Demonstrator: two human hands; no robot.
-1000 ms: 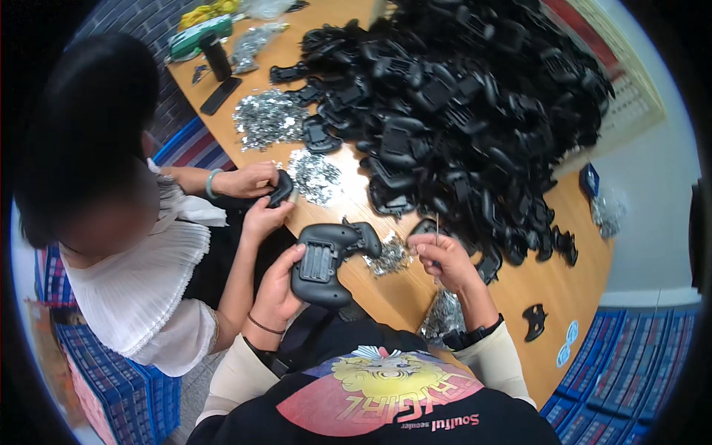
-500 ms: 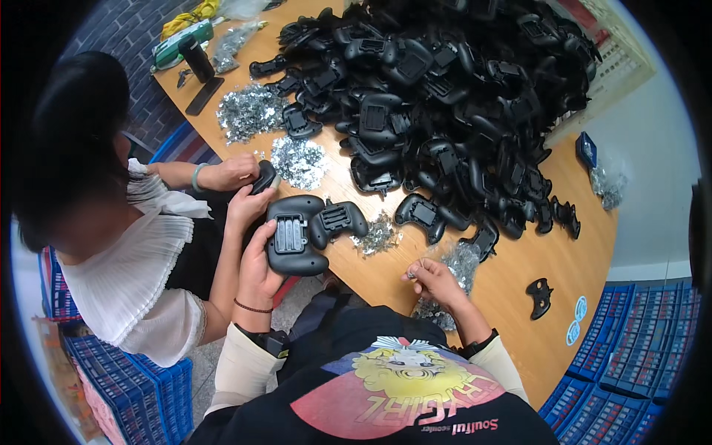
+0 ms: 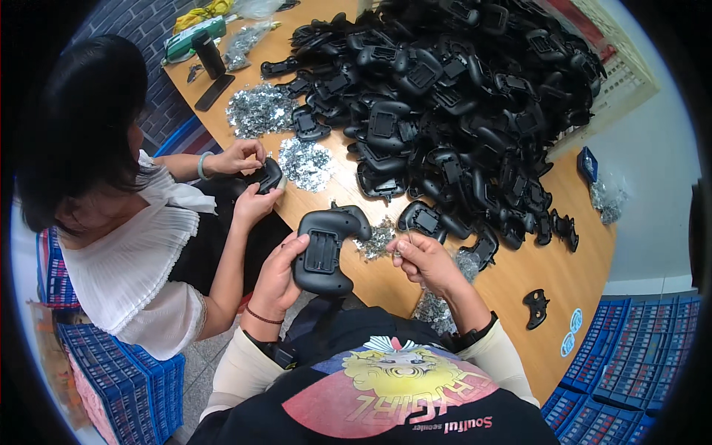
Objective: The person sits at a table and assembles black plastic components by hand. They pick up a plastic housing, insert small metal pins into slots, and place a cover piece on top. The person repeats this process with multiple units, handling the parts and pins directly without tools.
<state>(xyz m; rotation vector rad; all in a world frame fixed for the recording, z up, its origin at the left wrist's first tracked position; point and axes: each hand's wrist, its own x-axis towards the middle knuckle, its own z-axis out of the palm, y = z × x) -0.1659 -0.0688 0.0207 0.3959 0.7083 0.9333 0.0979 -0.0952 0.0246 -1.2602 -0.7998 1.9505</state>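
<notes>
My left hand [image 3: 277, 280] grips a black game controller shell [image 3: 313, 279] by its near left side, with the slotted battery compartment facing up. Another controller shell [image 3: 357, 219] lies just beyond it, partly covered. To the right, my right hand [image 3: 429, 265] is closed in a pinch on a small metal piece [image 3: 397, 254], too small to make out fully. It hovers apart from the shell, beside a little heap of silvery metal pieces [image 3: 377, 239]. A clear plastic bag of metal pieces [image 3: 434, 311] lies partly under my right wrist.
A large mound of black controller shells [image 3: 445, 111] covers the far table. At my left, a co-worker's hands [image 3: 248, 167] work on another shell [image 3: 268, 176]. Silvery heaps [image 3: 305, 163] lie nearby. One thin black part [image 3: 535, 308] rests at right; blue crates [image 3: 638, 356] stand beyond the edge.
My left hand has brought the controller shell rightward and slightly nearer me. My right hand has moved left and away from me, toward the shell, still pinching.
</notes>
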